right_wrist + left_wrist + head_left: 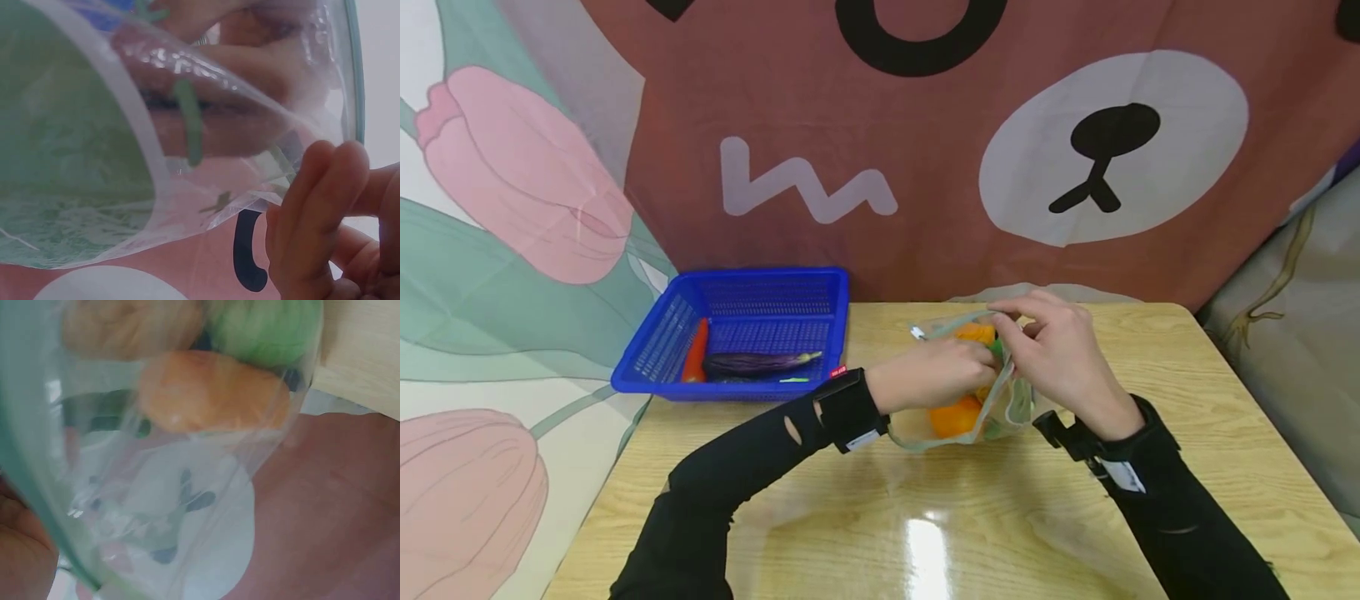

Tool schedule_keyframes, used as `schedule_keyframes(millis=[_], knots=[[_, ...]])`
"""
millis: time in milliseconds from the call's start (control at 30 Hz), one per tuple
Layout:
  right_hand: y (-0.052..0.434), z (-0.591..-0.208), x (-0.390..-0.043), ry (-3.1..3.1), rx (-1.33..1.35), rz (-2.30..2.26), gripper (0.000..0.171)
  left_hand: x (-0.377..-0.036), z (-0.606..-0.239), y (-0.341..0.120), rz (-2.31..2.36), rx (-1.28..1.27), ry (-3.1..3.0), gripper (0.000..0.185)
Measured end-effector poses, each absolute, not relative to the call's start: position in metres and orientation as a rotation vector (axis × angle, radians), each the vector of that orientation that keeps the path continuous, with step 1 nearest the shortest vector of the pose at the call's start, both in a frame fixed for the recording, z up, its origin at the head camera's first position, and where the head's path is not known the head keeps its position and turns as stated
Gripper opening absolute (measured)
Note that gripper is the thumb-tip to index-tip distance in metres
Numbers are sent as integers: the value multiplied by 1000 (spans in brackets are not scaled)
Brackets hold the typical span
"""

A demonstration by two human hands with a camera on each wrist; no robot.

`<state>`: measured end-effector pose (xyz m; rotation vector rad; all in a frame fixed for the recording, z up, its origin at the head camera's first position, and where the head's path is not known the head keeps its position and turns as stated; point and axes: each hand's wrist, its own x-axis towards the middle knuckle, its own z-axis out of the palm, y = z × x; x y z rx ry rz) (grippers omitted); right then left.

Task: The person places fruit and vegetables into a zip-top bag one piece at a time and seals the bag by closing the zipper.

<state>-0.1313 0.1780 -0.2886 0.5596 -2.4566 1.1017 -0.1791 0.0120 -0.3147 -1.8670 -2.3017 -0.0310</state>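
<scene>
Your left hand (pixel 936 372) and right hand (pixel 1060 354) pinch a clear zip bag (pixel 1000 408) of oranges on the wooden table (pixel 925 517); a blue basket (pixel 737 329) sits at ten o'clock.

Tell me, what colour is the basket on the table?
The basket is bright blue, seen best in the head view.

Readable text: none can be made out in any view.
Red tag (pixel 838 370) on the blue basket (pixel 752 292): too small to be read.
White wrist-strap labels (pixel 1124 475): markings blurred, nothing legible.
</scene>
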Motion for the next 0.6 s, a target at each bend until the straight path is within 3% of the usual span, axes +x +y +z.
schedule_keyframes(millis=[267, 600], knots=[[178, -291, -132, -2476, 543, 1099, 17, -187, -323, 20, 34, -1801, -2371, 26], [179, -290, -131, -2454, 562, 1120, 20, -178, -309, 3, -237, -1894, -2367, 16]])
